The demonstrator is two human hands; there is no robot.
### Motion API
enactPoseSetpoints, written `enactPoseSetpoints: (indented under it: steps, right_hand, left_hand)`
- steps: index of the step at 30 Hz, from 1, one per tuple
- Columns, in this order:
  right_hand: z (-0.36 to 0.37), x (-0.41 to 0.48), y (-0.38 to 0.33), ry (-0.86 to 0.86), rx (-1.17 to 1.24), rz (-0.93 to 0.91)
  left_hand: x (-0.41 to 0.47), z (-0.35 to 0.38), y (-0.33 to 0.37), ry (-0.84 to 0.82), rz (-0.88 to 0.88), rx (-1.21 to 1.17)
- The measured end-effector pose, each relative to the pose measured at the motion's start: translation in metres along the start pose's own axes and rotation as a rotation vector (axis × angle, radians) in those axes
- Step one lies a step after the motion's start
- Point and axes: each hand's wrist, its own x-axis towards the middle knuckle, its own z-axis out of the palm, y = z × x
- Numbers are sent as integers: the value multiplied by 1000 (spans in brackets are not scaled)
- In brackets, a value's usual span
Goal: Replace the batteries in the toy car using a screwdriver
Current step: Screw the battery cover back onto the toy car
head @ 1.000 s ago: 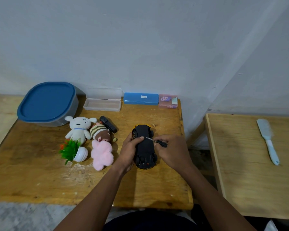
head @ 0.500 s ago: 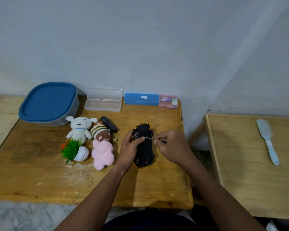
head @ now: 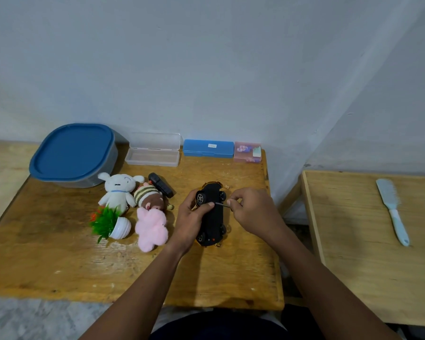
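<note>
right grip (head: 252,212) pinching screwdriver (head: 222,204) (on car (head: 212,214))

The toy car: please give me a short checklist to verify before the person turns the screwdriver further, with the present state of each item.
1. Toy car lies underside up on the wooden table: ok.
2. Left hand grips the car's side to steady it: ok.
3. Right hand pinches the screwdriver in its fingers: ok.
4. Screwdriver tip seated in the screw head: cannot tell, too small and partly hidden by the left thumb.
5. Battery cover already loose: cannot tell.
6. New batteries within sight: not ok, none visible.
</note>
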Motion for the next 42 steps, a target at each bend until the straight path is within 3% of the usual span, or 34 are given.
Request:
enactPoseSetpoints:
  steps: [6,13,20,25,29,35,39,42]
  right_hand:
    - [-5,1,-1,-51,1,-6]
    - [-9,-2,-6,99,-114,-24]
    - [1,-2,-6,129,-180,-95]
    - [-1,-1,-4,30,-172,-125]
    - [-5,2,-10,53,-170,-177]
    - [-12,3,-20,130,-397,-207]
    - [-9,6,-23,98,-377,-128]
    - [-15,4,-23,94,-273,-168]
  left_hand:
    - [2,0,1,22,17,-37]
    - [-1,-2,0,27,11,-42]
    - [-1,-2,1,40,22,-57]
    - [0,-5,-1,66,22,-76]
    - [3,-4,0,87,7,-109]
    - [6,-6,5,102,8,-113]
    - [4,-4,9,81,4,-110]
    - [2,-3,10,79,2,-106]
